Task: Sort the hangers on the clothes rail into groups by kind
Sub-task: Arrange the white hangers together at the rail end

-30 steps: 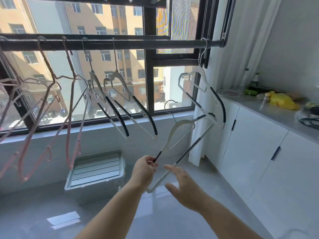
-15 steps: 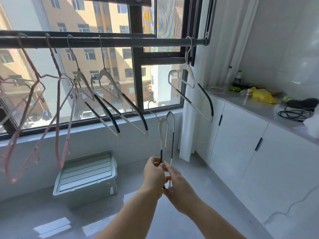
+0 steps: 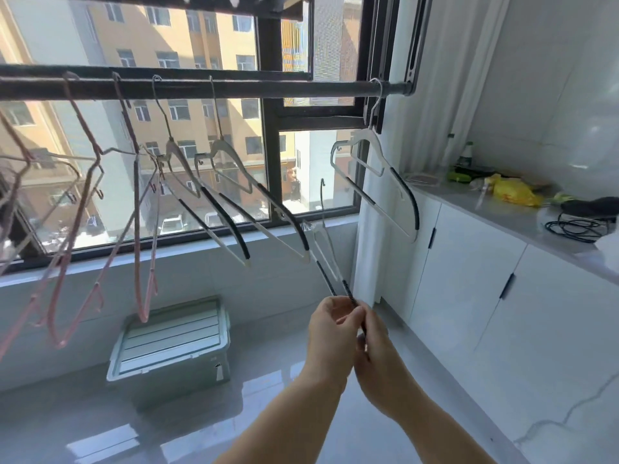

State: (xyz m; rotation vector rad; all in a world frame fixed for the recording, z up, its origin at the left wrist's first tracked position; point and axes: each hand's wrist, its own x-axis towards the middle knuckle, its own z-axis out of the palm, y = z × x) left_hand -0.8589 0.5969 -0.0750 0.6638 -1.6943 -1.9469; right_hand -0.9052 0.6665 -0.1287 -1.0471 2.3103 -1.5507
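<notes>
Holding: my left hand [image 3: 330, 326] and right hand [image 3: 378, 363] pinch one white hanger [image 3: 325, 278], off the rail [image 3: 254, 89].
Rail: pink hangers [image 3: 136, 229] left, hung white hangers [image 3: 407, 192] right of them.

Single head cam, wide-angle, faces forward-down at window; clothes rail [image 3: 234, 88] across upper frame, hands close at lower centre.

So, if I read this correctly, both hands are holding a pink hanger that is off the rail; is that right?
Not quite: in the head view, the hanger held by the left hand and right hand, off the rail, is white with black grips, not pink.
</notes>
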